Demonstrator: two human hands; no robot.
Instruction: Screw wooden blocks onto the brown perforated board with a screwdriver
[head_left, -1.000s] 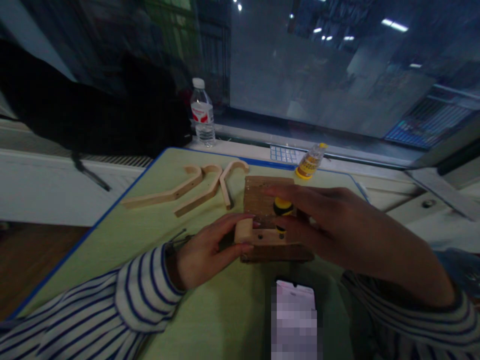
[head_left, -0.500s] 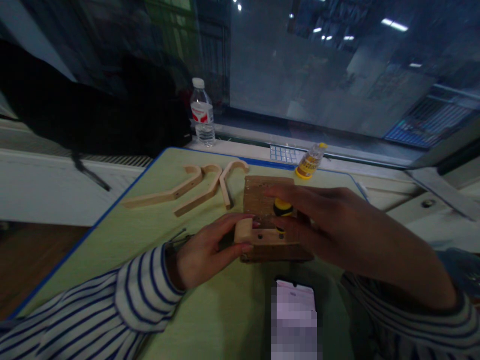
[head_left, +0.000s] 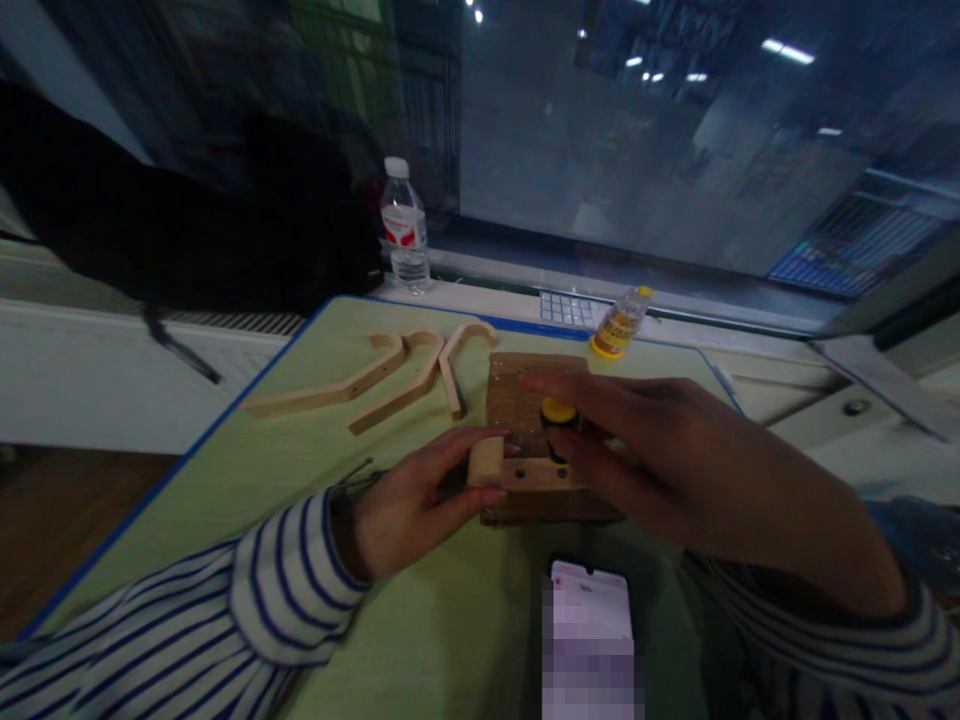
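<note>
My left hand (head_left: 420, 505) pinches the left end of a light wooden piece (head_left: 517, 472) with small holes in its side, which lies on a dark wooden board (head_left: 517, 395). My right hand (head_left: 675, 460) is wrapped round a short tool with a yellow and black handle (head_left: 559, 412), held upright over the light piece. Its tip is hidden by my fingers.
Three curved wooden pieces (head_left: 375, 375) lie on the green table (head_left: 300, 450) to the left. A water bottle (head_left: 406, 225) and a small yellow-capped bottle (head_left: 620, 322) stand at the back. A phone (head_left: 589, 640) lies near the front edge. Thin nails (head_left: 358, 470) sit by my left wrist.
My right hand has turned slightly on the yellow handle and shifted a little left. My left hand keeps its hold on the wooden piece.
</note>
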